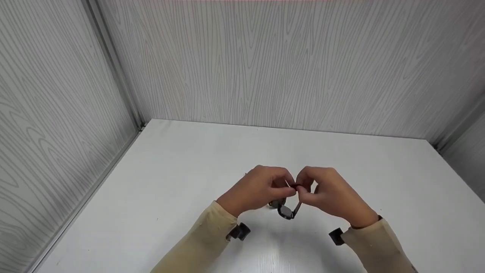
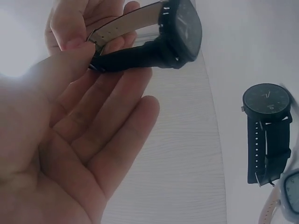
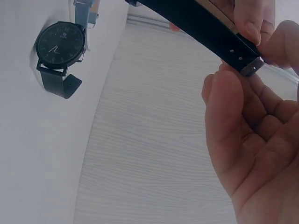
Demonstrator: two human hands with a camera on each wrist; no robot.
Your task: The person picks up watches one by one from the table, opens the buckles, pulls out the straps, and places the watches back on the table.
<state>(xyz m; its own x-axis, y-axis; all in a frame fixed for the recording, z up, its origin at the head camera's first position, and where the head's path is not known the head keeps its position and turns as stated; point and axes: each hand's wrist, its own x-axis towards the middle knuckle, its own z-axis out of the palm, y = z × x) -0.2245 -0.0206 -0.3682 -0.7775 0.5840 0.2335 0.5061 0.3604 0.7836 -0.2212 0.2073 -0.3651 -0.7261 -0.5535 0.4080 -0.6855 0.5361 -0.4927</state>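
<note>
Both hands hold a black wristwatch [image 1: 286, 212] with a dark strap whose inner side is tan. It hangs below the fingers, face outward, its strap formed into a loop. My left hand [image 1: 261, 189] pinches the strap near the buckle between thumb and fingers, the other fingers spread out in the left wrist view. From the opposite side my right hand [image 1: 327, 189] pinches the strap end, with the metal buckle [image 3: 252, 66] right at its fingertips. Fingers partly hide the strap's fastening.
On the white table [image 1: 197, 151] lies another black watch [image 2: 267, 100], its strap buckled. Beside it is a watch with a pale grey-blue case [image 2: 292, 192]. In the right wrist view, a black watch [image 3: 60, 44] lies near a pale blue strap [image 3: 84, 13]. Wood-grain panels [image 1: 242, 64] enclose the table.
</note>
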